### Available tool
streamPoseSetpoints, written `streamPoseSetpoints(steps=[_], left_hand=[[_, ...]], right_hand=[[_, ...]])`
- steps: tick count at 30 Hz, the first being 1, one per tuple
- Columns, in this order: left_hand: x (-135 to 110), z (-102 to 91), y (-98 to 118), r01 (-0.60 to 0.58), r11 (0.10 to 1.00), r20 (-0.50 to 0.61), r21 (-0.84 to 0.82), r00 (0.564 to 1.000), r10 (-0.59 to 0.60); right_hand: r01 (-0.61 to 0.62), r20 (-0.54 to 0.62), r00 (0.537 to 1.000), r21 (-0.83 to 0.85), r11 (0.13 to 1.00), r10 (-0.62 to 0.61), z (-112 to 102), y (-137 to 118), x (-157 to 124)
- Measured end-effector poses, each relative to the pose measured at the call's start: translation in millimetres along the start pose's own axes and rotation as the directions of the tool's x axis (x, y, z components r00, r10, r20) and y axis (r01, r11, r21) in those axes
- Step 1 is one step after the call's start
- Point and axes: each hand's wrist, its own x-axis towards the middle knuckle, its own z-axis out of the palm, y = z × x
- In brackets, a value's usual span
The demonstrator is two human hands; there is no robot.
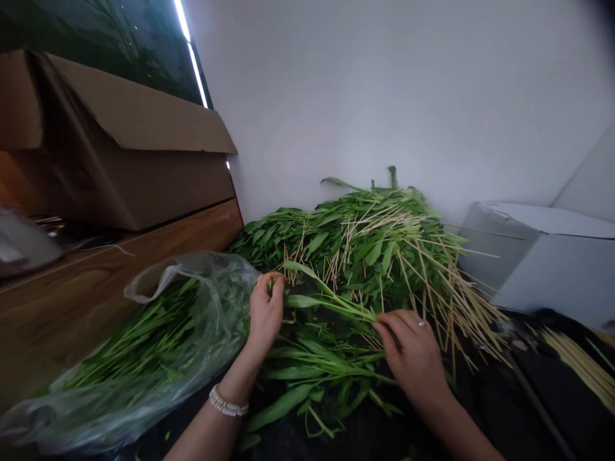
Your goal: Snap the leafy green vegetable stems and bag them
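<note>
My left hand (pixel 265 311), with a bead bracelet on its wrist, pinches the leafy end of a green vegetable stalk (pixel 323 298). My right hand (pixel 412 349), wearing a ring, pinches the same stalk at its other end. The stalk stretches between both hands above loose green stalks (pixel 307 368) lying on the dark surface. Behind them rises a big pile of leafy greens threaded on thin bamboo skewers (pixel 384 250).
A clear plastic bag (pixel 158 346) full of green stalks lies at the left. A wooden shelf (pixel 96 282) with a cardboard box (pixel 129 147) stands beyond it. A white box (pixel 542 256) sits at the right, loose skewers (pixel 581 362) beside it. A white wall closes the back.
</note>
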Motion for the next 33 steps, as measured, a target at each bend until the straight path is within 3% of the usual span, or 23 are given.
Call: streamPoseSetpoints(steps=[5, 10, 14, 18, 22, 30, 33], left_hand=[[-3.3, -1.5, 7.4, -0.136, 0.987, -0.064, 0.084, 0.988, 0.142], [-13.3, -0.8, 15.0, -0.061, 0.998, -0.116, -0.023, 0.992, 0.058], [-21.6, 1.9, 20.3, -0.145, 0.989, -0.104, 0.004, 0.984, 0.145], [-30.6, 6.2, 25.6, -0.317, 0.948, 0.042, 0.010, 0.948, 0.316], [-39.5, 13.8, 23.3, -0.499, 0.867, 0.241, 0.002, 0.841, 0.484], [-41.6, 19.6, 17.6, -0.569, 0.810, 0.367, 0.140, 0.790, 0.491], [-42.2, 19.3, 18.4, -0.563, 0.803, 0.396, 0.196, 0.794, 0.461]], right_hand=[[0.058, -0.062, 0.996, -0.099, 0.993, -0.064, -3.6, -4.4, 0.7], [0.109, -0.082, 0.989, -0.182, 0.977, -0.126, -8.0, -8.2, 3.0], [0.121, -0.063, 0.988, -0.224, 0.967, -0.139, -10.2, -9.3, 3.6], [0.110, -0.037, 0.992, -0.232, 0.966, -0.122, -10.7, -10.4, 3.2], [0.118, -0.031, 0.991, -0.210, 0.971, -0.127, -9.5, -12.5, 2.8], [0.141, -0.020, 0.989, -0.162, 0.977, -0.146, -7.3, -18.1, 0.6], [0.147, -0.022, 0.988, -0.154, 0.977, -0.152, -6.5, -18.7, -0.2]])
